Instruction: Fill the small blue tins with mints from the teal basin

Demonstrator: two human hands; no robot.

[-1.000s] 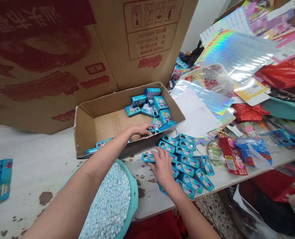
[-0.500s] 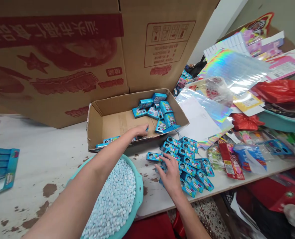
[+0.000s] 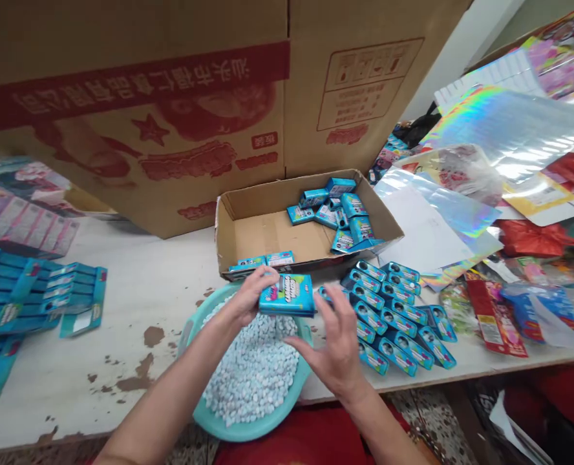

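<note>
My left hand (image 3: 255,294) grips a small blue candy box (image 3: 287,296) by its left end, above a teal plastic basin (image 3: 248,431). Pale blue and white candies (image 3: 253,368) fill much of the basin. Just right of the held box, my right hand (image 3: 333,345) is open, thumb and fingers apart, partly blurred, with nothing visible in it. Beside it, rows of similar blue boxes (image 3: 388,316) stand on the table, round openings showing on top. Behind the basin is a shallow cardboard tray (image 3: 255,229) with several blue boxes (image 3: 348,213) heaped at its right and two along its front wall.
A large printed carton (image 3: 209,116) stands behind the tray. On the left lie blue display packs (image 3: 20,297) and purple packs (image 3: 30,219). Shiny sheets (image 3: 505,135), white paper (image 3: 417,226) and bagged sweets (image 3: 539,310) cover the right. The table's front edge runs close below.
My left hand has come out of the tray and now holds a box over the basin. Another box lies at the tray's front wall. My right hand has left the rows. The view has shifted left.
</note>
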